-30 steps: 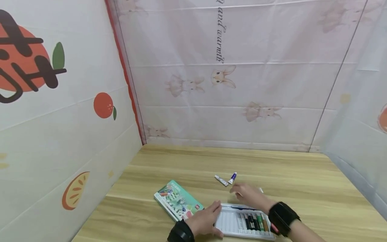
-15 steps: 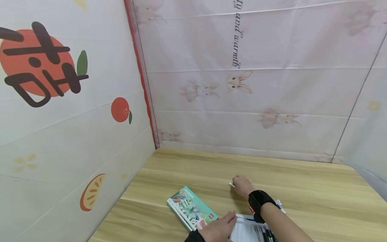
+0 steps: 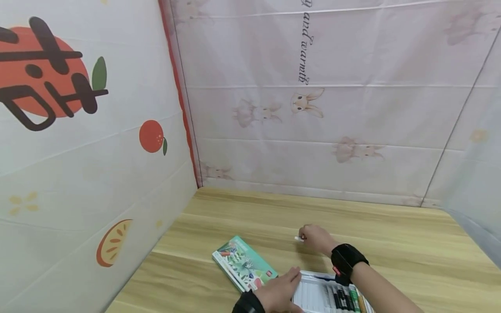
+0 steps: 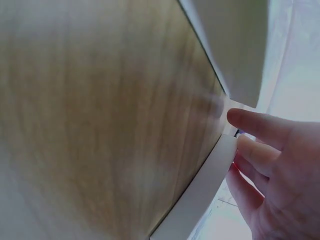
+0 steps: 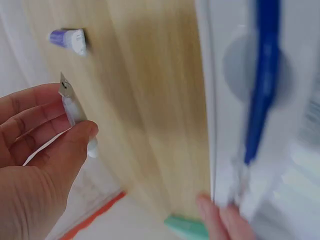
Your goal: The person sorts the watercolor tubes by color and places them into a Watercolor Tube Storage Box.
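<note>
Worktop [image 3: 176, 266] carries tray [image 3: 307, 293]: probably light, stiff; take the rim. Left grip [image 3: 278, 292], fingers fairly straight, rests at tray's edge. Right grip [image 3: 318, 239] pinches tube [image 5: 74, 110] near the worktop; likely light, soft, squeezable. Hold mid-body, lightly.

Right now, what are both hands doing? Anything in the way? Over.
Right hand pinching pale tube. Left hand at edge of white tray. Purple-white tube lies nearby, apparently not blocking.

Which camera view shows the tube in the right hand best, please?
The right wrist view: the tube shows nearly end to end. The head view has only its white tip; the left wrist view, none.
</note>
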`<state>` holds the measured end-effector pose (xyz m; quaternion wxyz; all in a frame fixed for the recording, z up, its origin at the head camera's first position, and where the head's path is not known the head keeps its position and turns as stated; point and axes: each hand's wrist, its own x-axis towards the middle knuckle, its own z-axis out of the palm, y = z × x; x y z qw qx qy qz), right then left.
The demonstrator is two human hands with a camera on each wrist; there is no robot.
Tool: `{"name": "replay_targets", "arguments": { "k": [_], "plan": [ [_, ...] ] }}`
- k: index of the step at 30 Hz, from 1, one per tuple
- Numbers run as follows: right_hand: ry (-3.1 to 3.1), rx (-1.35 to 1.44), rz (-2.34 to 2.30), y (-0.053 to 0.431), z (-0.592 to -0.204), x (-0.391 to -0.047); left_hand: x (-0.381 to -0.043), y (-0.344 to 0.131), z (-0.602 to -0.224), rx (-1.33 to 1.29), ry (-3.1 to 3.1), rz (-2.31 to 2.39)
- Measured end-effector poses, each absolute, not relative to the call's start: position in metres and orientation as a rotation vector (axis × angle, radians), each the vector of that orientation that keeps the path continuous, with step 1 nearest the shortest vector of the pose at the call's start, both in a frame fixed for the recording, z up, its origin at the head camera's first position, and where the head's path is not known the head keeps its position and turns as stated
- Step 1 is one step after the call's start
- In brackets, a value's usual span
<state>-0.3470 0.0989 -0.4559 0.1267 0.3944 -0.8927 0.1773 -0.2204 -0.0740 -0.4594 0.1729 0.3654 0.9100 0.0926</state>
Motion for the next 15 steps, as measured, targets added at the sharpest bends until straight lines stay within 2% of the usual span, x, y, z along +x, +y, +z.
{"name": "replay_targets", "arguments": {
  "k": [5, 15],
  "plan": [
    [-2.634, 1.129, 0.509, 0.108, -0.438, -0.320, -0.218, -0.075, -0.456, 0.990, 2.594, 0.299],
    [-2.799, 1.152, 0.532, 0.129, -0.434, -0.276, -0.211, -0.069, -0.454, 0.990, 2.684, 0.241]
  ]
}}
